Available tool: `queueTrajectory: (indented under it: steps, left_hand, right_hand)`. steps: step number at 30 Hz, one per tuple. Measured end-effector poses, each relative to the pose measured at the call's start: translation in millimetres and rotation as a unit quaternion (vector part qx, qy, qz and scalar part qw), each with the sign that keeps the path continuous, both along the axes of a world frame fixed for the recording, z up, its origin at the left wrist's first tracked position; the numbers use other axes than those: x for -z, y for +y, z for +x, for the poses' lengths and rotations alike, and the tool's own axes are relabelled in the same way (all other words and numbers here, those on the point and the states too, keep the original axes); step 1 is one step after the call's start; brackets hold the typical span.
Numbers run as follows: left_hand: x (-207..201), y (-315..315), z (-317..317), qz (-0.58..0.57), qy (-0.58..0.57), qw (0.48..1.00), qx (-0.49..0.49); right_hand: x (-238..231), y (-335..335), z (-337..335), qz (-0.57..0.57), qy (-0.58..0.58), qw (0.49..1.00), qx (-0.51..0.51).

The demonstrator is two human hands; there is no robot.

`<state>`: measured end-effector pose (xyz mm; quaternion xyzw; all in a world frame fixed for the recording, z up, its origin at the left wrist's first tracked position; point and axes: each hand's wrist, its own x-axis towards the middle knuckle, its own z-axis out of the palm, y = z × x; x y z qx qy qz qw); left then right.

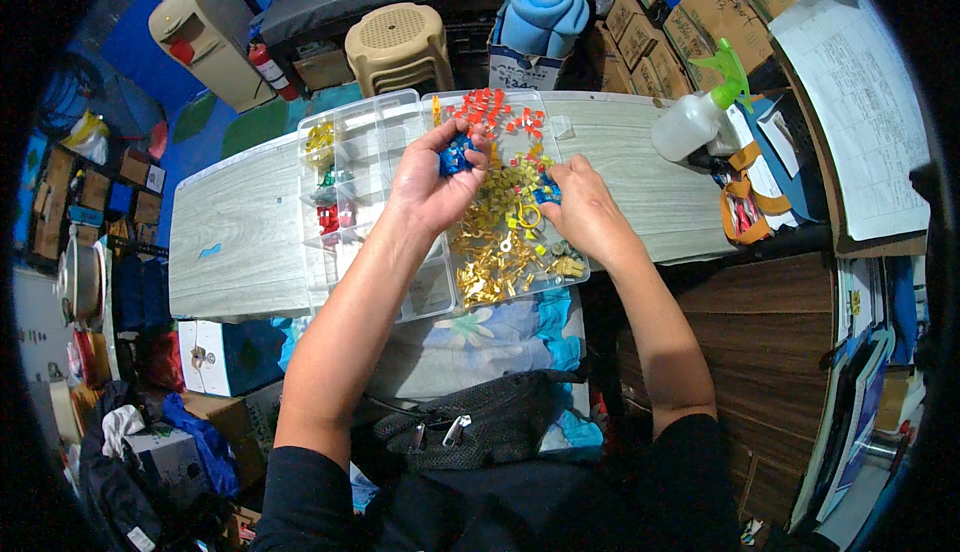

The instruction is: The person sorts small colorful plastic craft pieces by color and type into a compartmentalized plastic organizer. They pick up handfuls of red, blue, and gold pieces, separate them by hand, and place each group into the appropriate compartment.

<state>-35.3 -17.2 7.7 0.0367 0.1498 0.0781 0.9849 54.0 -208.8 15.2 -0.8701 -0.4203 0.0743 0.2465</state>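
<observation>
My left hand (437, 190) is cupped, palm up, around a small heap of blue wire connectors (454, 156). To its right, the fingers of my right hand (590, 212) close on a few more blue connectors (546, 194). Both hands are over the right half of an open clear plastic organizer box (457, 304). Loose in that half lie red-orange connectors (488, 107), yellow ones (490, 214) and gold metal terminals (492, 270). The divided left half holds yellow pieces (320, 140), green pieces (328, 188) and red pieces (328, 218) in separate compartments; my left forearm hides some compartments.
The box rests on a grey wood-grain table (230, 252), with a blue scrap (210, 250) at left. A spray bottle (690, 124) and an orange strap (740, 197) are at right. Stacked stools (398, 42) and a rolled blue cloth (542, 14) stand behind the table.
</observation>
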Motion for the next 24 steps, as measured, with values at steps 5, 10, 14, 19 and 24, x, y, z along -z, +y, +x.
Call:
queueTrajectory:
  steps: [5,10,14,19,24]
  left_hand:
    - [1.7,3.2,-0.2,-0.031,-0.029,0.999,0.004]
    - [4.6,6.7,0.2,-0.025,-0.045,0.999,0.008]
    - [3.4,6.1,1.1,-0.004,-0.020,1.000,-0.004]
    - [2.3,-2.8,0.0,0.012,0.018,1.000,-0.017]
    - [0.4,-5.3,0.5,0.030,0.035,0.999,0.009]
  right_hand:
    - [2.1,-2.4,-2.1,0.039,-0.016,0.999,-0.020]
    - [7.5,-6.6,0.4,0.066,-0.014,0.997,-0.038]
    - [9.0,-3.1,5.0,0.105,-0.025,0.994,-0.032]
    - [-16.2,6.5,15.5,0.066,0.019,0.997,-0.043]
    - [-54.4,27.7,14.7,0.117,0.102,0.986,-0.052]
